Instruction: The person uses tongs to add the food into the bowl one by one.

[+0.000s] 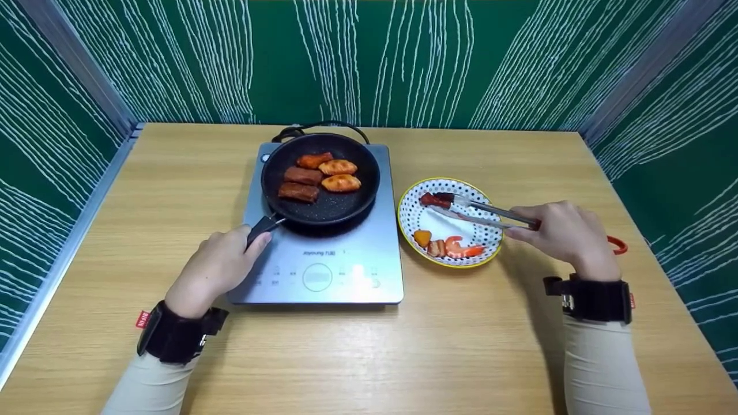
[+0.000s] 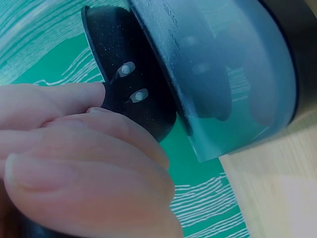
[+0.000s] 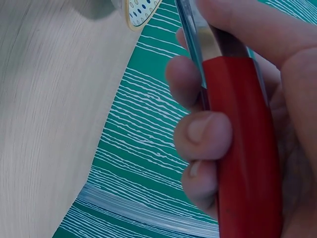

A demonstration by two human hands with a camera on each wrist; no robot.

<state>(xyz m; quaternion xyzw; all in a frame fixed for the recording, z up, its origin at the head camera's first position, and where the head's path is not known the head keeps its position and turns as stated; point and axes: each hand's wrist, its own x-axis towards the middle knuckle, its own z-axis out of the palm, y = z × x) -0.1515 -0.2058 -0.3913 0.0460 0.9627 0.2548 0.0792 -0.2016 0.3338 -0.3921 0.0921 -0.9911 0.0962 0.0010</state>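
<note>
My left hand (image 1: 216,265) grips the black handle (image 1: 262,229) of a frying pan (image 1: 328,210), which stands on a silver induction cooker (image 1: 360,248). In the pan lie two brown slabs of meat (image 1: 298,192), two browned wing-like pieces (image 1: 341,183) and a reddish piece (image 1: 314,160). My right hand (image 1: 565,233) holds metal tongs (image 1: 490,213) with a red handle (image 3: 242,148). Over a dotted plate (image 1: 403,227), the tong tips meet a dark red piece of food (image 1: 435,200); whether they pinch it I cannot tell. A shrimp (image 1: 463,248) lies on the plate's near side.
Beside the shrimp are a small meat cube (image 1: 436,248) and an orange chunk (image 1: 422,237). A black cable (image 1: 331,123) runs behind the cooker. Green walls (image 1: 403,63) with white lines border the wooden table (image 1: 461,334) at the back and sides.
</note>
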